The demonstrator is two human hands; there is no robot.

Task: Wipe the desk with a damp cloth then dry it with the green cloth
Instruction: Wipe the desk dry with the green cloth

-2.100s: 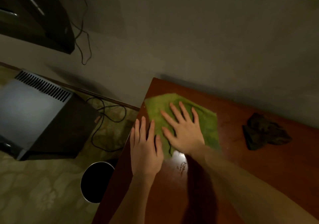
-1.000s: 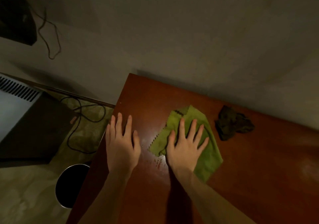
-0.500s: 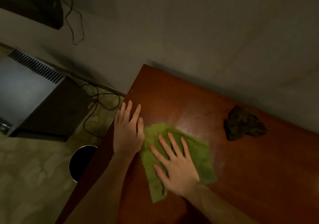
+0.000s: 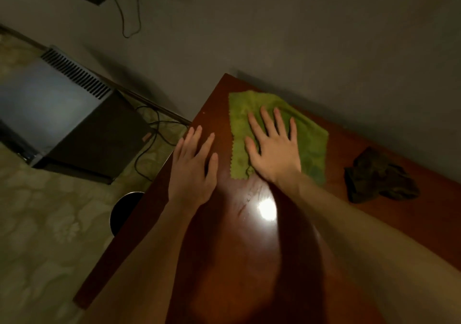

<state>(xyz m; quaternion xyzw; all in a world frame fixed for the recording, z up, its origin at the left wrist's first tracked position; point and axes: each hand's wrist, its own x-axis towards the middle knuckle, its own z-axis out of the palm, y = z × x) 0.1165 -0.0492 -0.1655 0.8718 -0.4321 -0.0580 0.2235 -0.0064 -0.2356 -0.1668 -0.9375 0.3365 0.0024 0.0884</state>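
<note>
A plain, matt grey wall (image 4: 299,37) backs a desk (image 4: 224,273) of reddish-brown wood. Its top is smooth and polished enough to throw back a round white glare (image 4: 267,209) near the middle, and its far left corner is cut square. On that corner lies the green cloth (image 4: 311,139), a soft, napped, roughly square piece with a zigzag-cut edge down its left side and a small rumple at its near edge. Well to its right, near the wall, sits a dark cloth (image 4: 379,176), crumpled into a lumpy heap. Beside the desk the floor (image 4: 37,224) has a pale covering with a faint flower pattern. A boxy grey casing (image 4: 50,104) with a row of vent slats stands on it, and thin black cables (image 4: 149,134) loop between box and desk. A round bin (image 4: 124,211) with a dark mouth shows partly under the desk's left edge. The two hands lie flat and apart, gripping nothing, and both forearms are bare. The left hand (image 4: 192,171) rests palm down on bare wood at the desk's left edge. Its fingers are straight and nearly together, pointing away from the body, just beside the cloth without touching it. The right hand (image 4: 274,154) presses palm down on the green cloth with fingers fanned wide and thumb out to the left, its arm reaching in from the lower right.
</note>
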